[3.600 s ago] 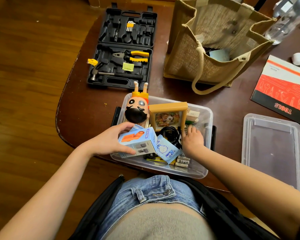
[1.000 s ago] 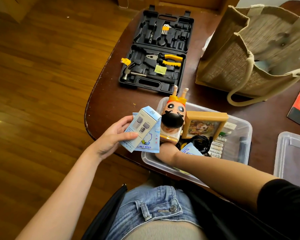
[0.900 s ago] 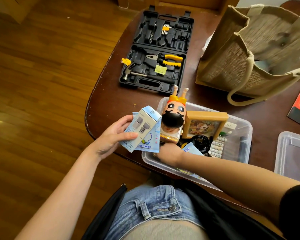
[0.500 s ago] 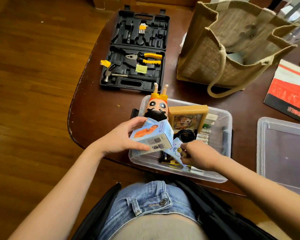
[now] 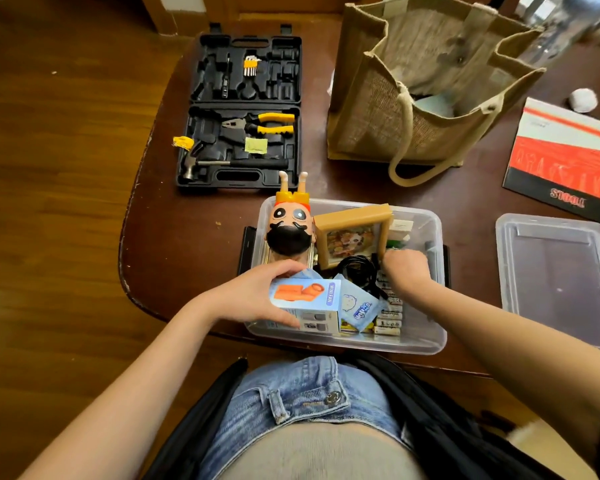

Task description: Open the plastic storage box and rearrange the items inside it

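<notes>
Inside the clear plastic box [image 5: 426,337], a figure [image 5: 289,225] is showing a black beard and an orange crown. Beside it a tan frame [image 5: 352,218] is standing; nearer, a pale blue fan carton [image 5: 307,301] is carrying an orange picture. Behind the box, yellow-handled pliers [image 5: 264,123] are lying in a black case [image 5: 239,109].

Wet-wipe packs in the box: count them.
1 visible: the wipes pack lies in the box beside the fan carton. Others may be hidden beneath the carton.

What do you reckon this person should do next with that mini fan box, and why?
Probably lower the mini fan box into the near-left corner of the storage box. The left hand grips it just above that corner, beside the wipes packet, while the right hand is busy deeper inside near the batteries.
</notes>
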Tool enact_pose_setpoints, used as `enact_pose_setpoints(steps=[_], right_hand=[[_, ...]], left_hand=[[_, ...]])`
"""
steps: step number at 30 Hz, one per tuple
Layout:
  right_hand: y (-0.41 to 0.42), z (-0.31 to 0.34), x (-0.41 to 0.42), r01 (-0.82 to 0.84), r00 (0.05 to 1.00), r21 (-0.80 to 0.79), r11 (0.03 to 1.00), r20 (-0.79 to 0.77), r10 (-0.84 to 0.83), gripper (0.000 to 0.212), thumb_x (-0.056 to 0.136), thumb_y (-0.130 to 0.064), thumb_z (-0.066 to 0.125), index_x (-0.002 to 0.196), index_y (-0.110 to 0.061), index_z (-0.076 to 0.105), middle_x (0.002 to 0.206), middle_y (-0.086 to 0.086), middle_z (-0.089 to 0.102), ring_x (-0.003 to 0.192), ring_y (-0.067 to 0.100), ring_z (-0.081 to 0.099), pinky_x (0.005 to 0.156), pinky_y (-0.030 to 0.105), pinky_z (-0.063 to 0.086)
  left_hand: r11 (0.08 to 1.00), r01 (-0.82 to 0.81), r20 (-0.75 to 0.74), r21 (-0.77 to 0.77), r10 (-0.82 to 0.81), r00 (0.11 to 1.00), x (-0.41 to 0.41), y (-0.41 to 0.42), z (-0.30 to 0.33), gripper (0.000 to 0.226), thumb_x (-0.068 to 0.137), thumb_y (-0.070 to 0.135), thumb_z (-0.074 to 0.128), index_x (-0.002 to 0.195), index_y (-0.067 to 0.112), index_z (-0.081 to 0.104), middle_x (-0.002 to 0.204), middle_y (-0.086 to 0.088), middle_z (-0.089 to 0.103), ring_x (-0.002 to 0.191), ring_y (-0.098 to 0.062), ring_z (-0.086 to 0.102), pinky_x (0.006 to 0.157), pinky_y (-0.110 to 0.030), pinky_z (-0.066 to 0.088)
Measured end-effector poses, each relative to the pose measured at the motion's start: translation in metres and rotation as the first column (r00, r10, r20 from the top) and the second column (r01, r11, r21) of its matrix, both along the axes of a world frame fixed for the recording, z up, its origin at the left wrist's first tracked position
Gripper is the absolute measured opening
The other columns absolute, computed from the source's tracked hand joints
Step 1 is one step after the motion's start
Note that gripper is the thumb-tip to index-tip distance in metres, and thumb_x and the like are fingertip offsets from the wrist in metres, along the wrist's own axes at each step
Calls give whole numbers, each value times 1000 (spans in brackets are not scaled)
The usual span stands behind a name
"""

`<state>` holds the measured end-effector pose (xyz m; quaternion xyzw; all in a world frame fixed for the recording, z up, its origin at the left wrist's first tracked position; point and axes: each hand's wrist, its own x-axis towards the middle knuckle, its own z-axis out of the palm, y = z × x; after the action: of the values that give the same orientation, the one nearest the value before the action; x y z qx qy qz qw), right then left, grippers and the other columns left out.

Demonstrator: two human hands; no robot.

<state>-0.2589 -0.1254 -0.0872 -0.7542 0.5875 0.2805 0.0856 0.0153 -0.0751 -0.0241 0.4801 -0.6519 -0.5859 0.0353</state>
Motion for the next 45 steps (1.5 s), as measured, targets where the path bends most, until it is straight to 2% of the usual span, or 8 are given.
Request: enact_pose_setpoints(steps=[5,12,23,30,33,37,41,45], right_hand=[[-1,-4,-4,33,998,-29,999,63,-31,24,89,4,40,108,-4,52,104,12,68,90,30,67,58,33,40],[-2,0,-4,6,999,-14,1000,43,-5,26,85,5,45,94,-8,66,97,7,70,88,26,66,57,29,41],[-8,0,-4,34,998,12,999,46,-35,29,82,9,47,98,-4,66,101,12,69,92,30,65,60,31,43],[16,20,3,-37,994,200,979,-95,57,21,86,-1,47,98,-9,62,98,4,64,89,24,62,59,28,42],[31,33,2,-106,992,268,958,-38,120,10,88,-10,49,79,-12,52,82,3,55,77,25,54,61,28,41],[43,42,9,-107,991,299,948,112,76,39,90,-21,51,58,-15,31,63,2,39,71,27,46,62,28,39],[30,36,8,-28,999,153,988,48,21,17,88,-6,49,71,-8,48,86,6,59,83,28,60,63,31,43],[15,25,-3,21,1000,93,995,-6,-20,17,81,8,47,73,-7,51,98,11,67,90,29,64,60,32,43]], left_hand=[[1000,-28,2,8,28,1000,1,0,-1,69,67,38,84,116,53,38,119,25,49,105,10,49,84,-4,41],[999,-39,-3,8,39,999,5,-2,-4,72,67,39,84,124,45,41,120,23,50,105,10,49,81,-2,39],[998,-64,-25,18,64,998,7,-1,-4,69,67,36,84,118,52,40,120,25,51,106,11,50,81,-2,39],[979,-193,-128,65,200,971,17,-1,-1,70,64,24,87,121,39,49,123,17,57,114,4,54,91,-8,42],[947,-285,-200,150,312,929,26,1,-1,74,62,13,87,123,31,50,126,11,58,117,-1,55,98,-15,44],[871,-403,-293,282,478,828,38,4,1,91,46,30,93,125,21,50,127,2,60,118,-11,57,94,-23,49],[841,-434,-328,322,529,782,42,6,3,91,43,38,93,122,20,51,123,1,64,115,-13,59,88,-22,51],[837,-439,-322,327,535,781,41,9,0,89,44,37,93,122,22,52,123,3,64,116,-14,59,89,-23,51]])
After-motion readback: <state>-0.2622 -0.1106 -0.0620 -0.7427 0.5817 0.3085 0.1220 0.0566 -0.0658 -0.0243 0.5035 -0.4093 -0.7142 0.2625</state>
